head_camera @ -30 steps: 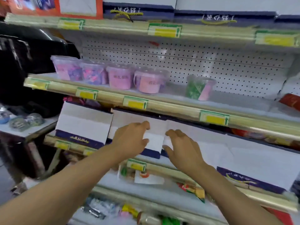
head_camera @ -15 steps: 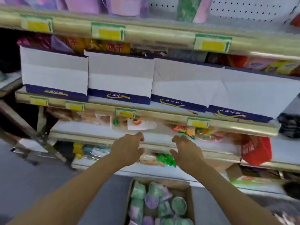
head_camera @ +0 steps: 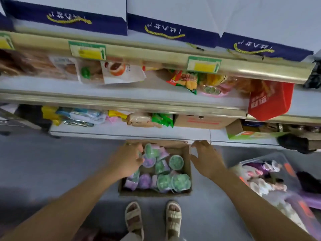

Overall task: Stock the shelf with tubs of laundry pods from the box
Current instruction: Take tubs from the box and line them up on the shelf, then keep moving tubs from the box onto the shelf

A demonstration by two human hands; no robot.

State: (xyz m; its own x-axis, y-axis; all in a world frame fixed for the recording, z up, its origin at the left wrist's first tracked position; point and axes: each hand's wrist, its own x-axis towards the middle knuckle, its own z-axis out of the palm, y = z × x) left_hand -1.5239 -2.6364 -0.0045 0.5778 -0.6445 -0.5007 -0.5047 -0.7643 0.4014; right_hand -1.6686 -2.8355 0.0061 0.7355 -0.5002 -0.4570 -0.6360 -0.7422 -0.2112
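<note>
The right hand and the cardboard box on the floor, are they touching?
Cannot tell. In the head view the right hand hovers, fingers spread, at the right wall of the cardboard box; blur hides any gap or contact.

Even, soft indoor light, slightly blurred throughout

Wide-angle bending curves the shelf rails (head_camera: pixel 156 105) above the fingertips; tubs (head_camera: pixel 175 162) beside the left hand (head_camera: pixel 127 159) look smeared, and glare streaks the gold rail.

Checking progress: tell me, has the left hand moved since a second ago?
Yes. The left hand dropped from the upper shelf's white boxes to the cardboard box of tubs on the floor.
</note>
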